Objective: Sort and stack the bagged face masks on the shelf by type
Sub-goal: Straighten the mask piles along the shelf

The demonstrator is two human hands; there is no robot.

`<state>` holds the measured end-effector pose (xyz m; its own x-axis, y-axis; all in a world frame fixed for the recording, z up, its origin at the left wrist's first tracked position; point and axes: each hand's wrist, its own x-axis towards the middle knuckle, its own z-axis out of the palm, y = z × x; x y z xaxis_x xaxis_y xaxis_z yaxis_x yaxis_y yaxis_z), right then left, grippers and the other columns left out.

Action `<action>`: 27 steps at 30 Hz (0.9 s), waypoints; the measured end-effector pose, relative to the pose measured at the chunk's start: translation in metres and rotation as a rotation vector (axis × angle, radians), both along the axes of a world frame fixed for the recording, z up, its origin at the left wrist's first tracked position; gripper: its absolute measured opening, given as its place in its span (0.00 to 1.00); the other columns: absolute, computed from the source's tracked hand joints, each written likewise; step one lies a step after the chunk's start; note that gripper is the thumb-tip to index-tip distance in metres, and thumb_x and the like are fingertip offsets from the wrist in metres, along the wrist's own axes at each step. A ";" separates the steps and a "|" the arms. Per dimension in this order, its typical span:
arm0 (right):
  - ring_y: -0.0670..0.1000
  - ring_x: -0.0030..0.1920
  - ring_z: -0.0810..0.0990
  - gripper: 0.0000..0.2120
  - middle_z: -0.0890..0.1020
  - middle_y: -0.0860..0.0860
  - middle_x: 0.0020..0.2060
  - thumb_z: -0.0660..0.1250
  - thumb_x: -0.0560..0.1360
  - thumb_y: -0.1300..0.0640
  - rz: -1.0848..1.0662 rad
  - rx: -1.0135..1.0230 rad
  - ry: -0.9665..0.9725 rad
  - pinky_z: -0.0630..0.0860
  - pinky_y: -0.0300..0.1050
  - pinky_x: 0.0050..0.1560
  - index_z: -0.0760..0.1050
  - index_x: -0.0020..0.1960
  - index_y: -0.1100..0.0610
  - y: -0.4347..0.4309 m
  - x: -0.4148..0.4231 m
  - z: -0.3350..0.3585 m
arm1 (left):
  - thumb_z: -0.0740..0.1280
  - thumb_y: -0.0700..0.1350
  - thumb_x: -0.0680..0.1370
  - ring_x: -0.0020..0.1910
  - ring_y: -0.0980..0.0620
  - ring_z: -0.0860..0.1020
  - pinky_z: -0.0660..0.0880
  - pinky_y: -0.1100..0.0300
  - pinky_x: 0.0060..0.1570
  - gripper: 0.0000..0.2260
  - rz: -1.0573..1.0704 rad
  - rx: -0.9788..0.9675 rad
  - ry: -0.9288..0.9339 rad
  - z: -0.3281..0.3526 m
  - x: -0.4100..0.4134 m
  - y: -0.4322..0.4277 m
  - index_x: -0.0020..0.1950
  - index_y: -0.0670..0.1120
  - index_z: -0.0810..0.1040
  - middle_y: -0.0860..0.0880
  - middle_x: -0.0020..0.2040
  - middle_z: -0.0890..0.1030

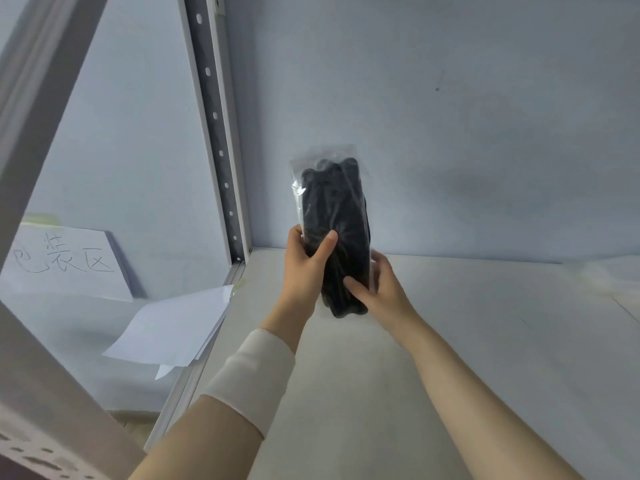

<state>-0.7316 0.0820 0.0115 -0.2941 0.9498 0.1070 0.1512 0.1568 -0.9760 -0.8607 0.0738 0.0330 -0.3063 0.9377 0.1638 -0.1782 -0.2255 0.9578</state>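
Observation:
A clear plastic bag of black face masks (pixel 334 209) stands on end above the pale shelf board (pixel 450 341), close to the back wall. My left hand (pixel 306 268) grips its left edge, thumb across the front. My right hand (pixel 377 289) holds the lower right side, thumb pressed on the front. The bag's bottom end hangs just over the shelf surface between both hands.
A perforated metal shelf upright (pixel 221 140) rises at the left of the shelf. Beyond it lie loose white sheets (pixel 173 334) and a handwritten paper sign (pixel 65 261). Something pale and blurred lies at the far right of the shelf (pixel 609 271).

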 end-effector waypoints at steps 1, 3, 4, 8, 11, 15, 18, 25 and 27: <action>0.42 0.52 0.77 0.18 0.76 0.45 0.52 0.67 0.75 0.56 -0.019 0.004 -0.055 0.76 0.30 0.40 0.64 0.62 0.52 0.001 0.007 0.000 | 0.68 0.45 0.76 0.51 0.50 0.78 0.77 0.59 0.50 0.13 -0.009 -0.022 -0.040 0.001 0.005 0.003 0.57 0.45 0.69 0.46 0.52 0.77; 0.46 0.51 0.78 0.15 0.78 0.47 0.51 0.68 0.74 0.54 -0.055 -0.003 -0.132 0.77 0.34 0.44 0.68 0.58 0.53 0.005 0.025 0.001 | 0.68 0.45 0.76 0.53 0.49 0.78 0.77 0.60 0.49 0.16 -0.057 -0.085 -0.074 0.001 0.017 0.008 0.60 0.43 0.68 0.45 0.55 0.77; 0.48 0.51 0.79 0.14 0.79 0.49 0.51 0.68 0.74 0.55 -0.061 -0.021 -0.153 0.77 0.37 0.47 0.70 0.57 0.54 0.008 0.036 0.003 | 0.69 0.45 0.76 0.54 0.48 0.78 0.77 0.58 0.50 0.17 -0.092 -0.117 -0.080 0.001 0.023 0.011 0.61 0.43 0.68 0.44 0.56 0.77; 0.53 0.48 0.80 0.08 0.81 0.53 0.47 0.69 0.74 0.58 -0.014 -0.076 -0.295 0.77 0.44 0.46 0.73 0.51 0.51 0.024 0.098 0.014 | 0.71 0.47 0.73 0.50 0.51 0.79 0.75 0.55 0.54 0.22 -0.148 -0.154 -0.167 0.005 0.045 0.029 0.63 0.43 0.68 0.49 0.51 0.80; 0.47 0.43 0.81 0.08 0.81 0.49 0.45 0.68 0.74 0.59 0.045 -0.103 -0.407 0.75 0.35 0.40 0.72 0.51 0.50 0.037 0.148 0.027 | 0.74 0.48 0.68 0.46 0.50 0.77 0.75 0.54 0.54 0.28 -0.110 -0.176 -0.194 0.014 0.070 0.046 0.63 0.43 0.67 0.48 0.48 0.76; 0.41 0.38 0.80 0.08 0.81 0.46 0.41 0.68 0.75 0.58 0.121 -0.183 -0.546 0.72 0.30 0.34 0.73 0.53 0.54 0.059 0.218 0.043 | 0.71 0.40 0.73 0.47 0.46 0.78 0.76 0.51 0.57 0.09 -0.121 -0.269 -0.129 0.008 0.122 0.070 0.45 0.42 0.72 0.45 0.44 0.78; 0.48 0.45 0.81 0.13 0.82 0.51 0.48 0.69 0.74 0.55 0.137 -0.223 -0.630 0.74 0.35 0.40 0.74 0.58 0.56 0.082 0.269 0.047 | 0.69 0.38 0.75 0.42 0.49 0.78 0.78 0.57 0.49 0.06 -0.062 -0.344 -0.163 -0.005 0.168 0.081 0.40 0.42 0.73 0.45 0.41 0.78; 0.54 0.57 0.78 0.12 0.78 0.55 0.57 0.68 0.75 0.56 0.194 -0.207 -0.768 0.73 0.45 0.60 0.73 0.58 0.54 0.126 0.358 0.044 | 0.69 0.36 0.73 0.38 0.50 0.76 0.77 0.59 0.40 0.06 0.137 -0.471 -0.409 -0.032 0.270 0.084 0.43 0.40 0.72 0.46 0.39 0.75; 0.53 0.58 0.76 0.16 0.76 0.56 0.59 0.66 0.76 0.59 0.227 -0.213 -0.793 0.72 0.42 0.58 0.72 0.63 0.56 0.139 0.373 0.045 | 0.69 0.36 0.73 0.39 0.48 0.76 0.77 0.59 0.41 0.07 0.137 -0.493 -0.435 -0.035 0.280 0.084 0.48 0.39 0.74 0.46 0.36 0.76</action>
<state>-0.3589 0.2215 0.0570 -0.3922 0.8354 -0.3852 0.7895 0.0907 -0.6071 -0.5808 0.1581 -0.0024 -0.3689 0.8193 -0.4390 -0.5722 0.1720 0.8019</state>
